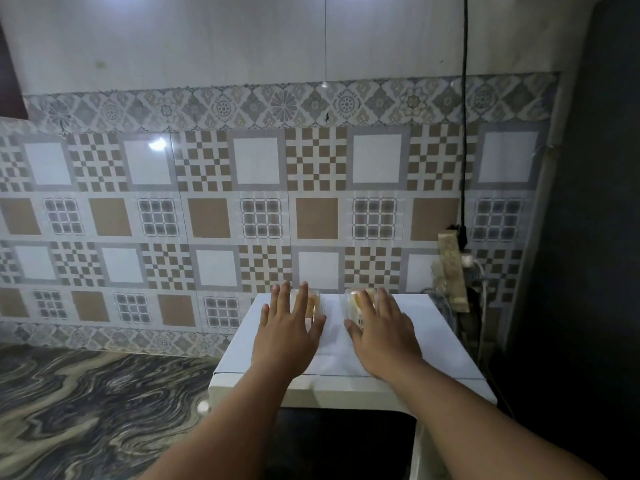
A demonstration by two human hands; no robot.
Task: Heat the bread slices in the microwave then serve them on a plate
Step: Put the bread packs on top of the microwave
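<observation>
Two clear packs of bread sit at the far edge of the microwave top: left pack, right pack. The left hand and right hand hover flat, fingers spread, holding nothing. Best to curl round each pack's sides, gently, and lift level.

I can read no words, brands or numbers here. The clear plastic bread pack under my right hand carries a small label with dark marks near my thumb, too blurred to make out.
</observation>
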